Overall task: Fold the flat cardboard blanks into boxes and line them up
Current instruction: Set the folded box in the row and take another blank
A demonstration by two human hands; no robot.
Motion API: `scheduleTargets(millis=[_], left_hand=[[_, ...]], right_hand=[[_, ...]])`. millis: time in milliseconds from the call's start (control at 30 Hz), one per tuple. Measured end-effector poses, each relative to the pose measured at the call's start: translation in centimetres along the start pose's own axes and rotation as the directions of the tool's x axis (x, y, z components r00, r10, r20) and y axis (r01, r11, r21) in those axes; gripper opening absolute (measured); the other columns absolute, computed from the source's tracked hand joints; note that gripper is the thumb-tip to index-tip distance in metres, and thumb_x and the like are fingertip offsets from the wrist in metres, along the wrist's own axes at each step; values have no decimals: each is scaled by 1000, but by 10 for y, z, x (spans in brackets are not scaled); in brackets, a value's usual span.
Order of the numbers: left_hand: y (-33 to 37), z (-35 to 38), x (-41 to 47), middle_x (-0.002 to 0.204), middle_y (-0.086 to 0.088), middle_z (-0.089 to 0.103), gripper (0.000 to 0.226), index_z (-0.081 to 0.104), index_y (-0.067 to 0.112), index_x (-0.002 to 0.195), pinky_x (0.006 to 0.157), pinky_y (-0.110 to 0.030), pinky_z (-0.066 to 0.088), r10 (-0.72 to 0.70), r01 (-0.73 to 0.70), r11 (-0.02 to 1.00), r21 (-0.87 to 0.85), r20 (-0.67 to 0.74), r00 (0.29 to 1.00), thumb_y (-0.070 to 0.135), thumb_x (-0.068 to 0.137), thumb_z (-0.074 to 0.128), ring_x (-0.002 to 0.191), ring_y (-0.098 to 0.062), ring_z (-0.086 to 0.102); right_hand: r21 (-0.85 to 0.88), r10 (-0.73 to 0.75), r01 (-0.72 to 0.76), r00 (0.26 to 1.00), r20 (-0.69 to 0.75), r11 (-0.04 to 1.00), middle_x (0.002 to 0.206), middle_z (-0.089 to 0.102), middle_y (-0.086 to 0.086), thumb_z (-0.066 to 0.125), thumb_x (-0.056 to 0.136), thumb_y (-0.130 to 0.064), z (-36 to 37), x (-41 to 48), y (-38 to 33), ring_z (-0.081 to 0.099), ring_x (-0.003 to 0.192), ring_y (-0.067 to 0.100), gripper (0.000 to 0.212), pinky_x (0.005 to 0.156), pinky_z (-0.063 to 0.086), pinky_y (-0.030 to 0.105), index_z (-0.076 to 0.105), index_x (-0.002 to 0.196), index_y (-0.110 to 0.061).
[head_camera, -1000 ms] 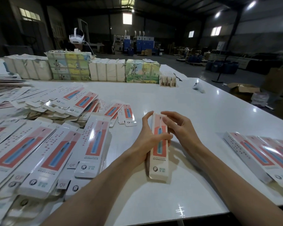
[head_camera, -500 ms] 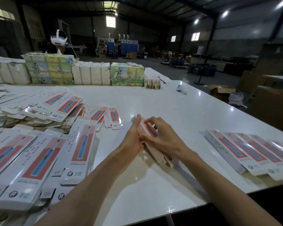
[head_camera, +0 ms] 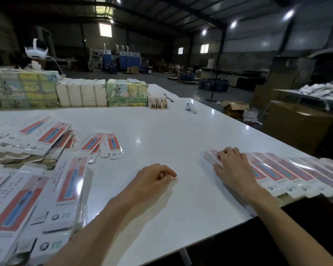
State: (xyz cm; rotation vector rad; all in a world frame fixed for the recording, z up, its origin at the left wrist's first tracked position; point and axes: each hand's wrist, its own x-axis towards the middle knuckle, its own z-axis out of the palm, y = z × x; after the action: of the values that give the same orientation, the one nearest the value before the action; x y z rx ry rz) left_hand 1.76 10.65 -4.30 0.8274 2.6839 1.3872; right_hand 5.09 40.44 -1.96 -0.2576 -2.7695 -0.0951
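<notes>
The newly folded white and red box [head_camera: 210,157] lies at the left end of a row of folded boxes [head_camera: 296,175] along the table's right edge. My right hand [head_camera: 233,166] lies over it, fingers curved across the top and thumb against its near side, covering most of it. My left hand [head_camera: 154,175] rests on the white table [head_camera: 161,131] near the middle, fingers loosely curled and holding nothing. Thick piles of flat blanks [head_camera: 65,189] fill the left side.
Two loose blanks [head_camera: 112,144] lie mid-left. Wrapped bundles [head_camera: 81,93], a small wooden stack [head_camera: 158,102] and a white controller [head_camera: 190,108] sit along the far side. Brown cartons [head_camera: 296,121] stand on the floor past the right edge.
The box that both hands held at the middle has gone right with my right hand to the row's left end. My left hand let go and stayed near the middle.
</notes>
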Motion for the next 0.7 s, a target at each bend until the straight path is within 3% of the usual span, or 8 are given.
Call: scheduleTargets(millis=[267,367,500,567,633,700], left_hand=[[-3,1,1,95,15,67,22,76,48,99,76,-11,44,5,-5,1000,27,-7,1000,32,102,62,86,0,65],[0,1,-1,96,15,67,22,76,46,100,77,-12,45,5,-5,999,38,-3,1000,30,102,61,87,0,64],[4,1,-2,97,11,66,22,78,39,103,83,-18,48,4,-5,998,60,4,1000,26,103,61,86,-3,63],[7,-1,-2,97,15,70,21,78,35,103,84,-18,48,-1,0,996,86,9,1000,34,106,58,89,0,64],[11,-4,-3,93,15,74,40,78,30,94,87,-23,52,-49,49,999,2,-10,999,52,108,48,90,1,68],[14,-5,-5,90,10,76,58,75,24,85,92,-33,55,-104,101,992,-79,-35,994,64,107,39,88,-6,71]], right_hand=[[-115,36,-28,997,63,993,144,51,3,53,108,-32,-16,0,19,49,129,21,41,118,39,42,46,147,-20],[-95,24,-22,999,22,995,143,56,4,49,110,-33,-17,9,4,52,128,23,34,118,38,41,55,141,-19],[211,-92,104,994,-65,972,134,66,1,59,106,-38,-17,28,-49,63,116,20,31,105,52,42,67,131,-20],[368,-135,160,986,-95,916,114,74,1,62,105,-35,-17,38,-82,69,93,14,23,88,60,38,70,121,-21],[487,-154,174,985,-82,856,92,74,-3,60,105,-33,-15,44,-114,66,73,10,17,72,58,33,71,110,-21],[600,-138,147,988,-62,787,86,71,-7,57,104,-33,-8,45,-140,66,73,13,18,67,53,33,71,99,-22]])
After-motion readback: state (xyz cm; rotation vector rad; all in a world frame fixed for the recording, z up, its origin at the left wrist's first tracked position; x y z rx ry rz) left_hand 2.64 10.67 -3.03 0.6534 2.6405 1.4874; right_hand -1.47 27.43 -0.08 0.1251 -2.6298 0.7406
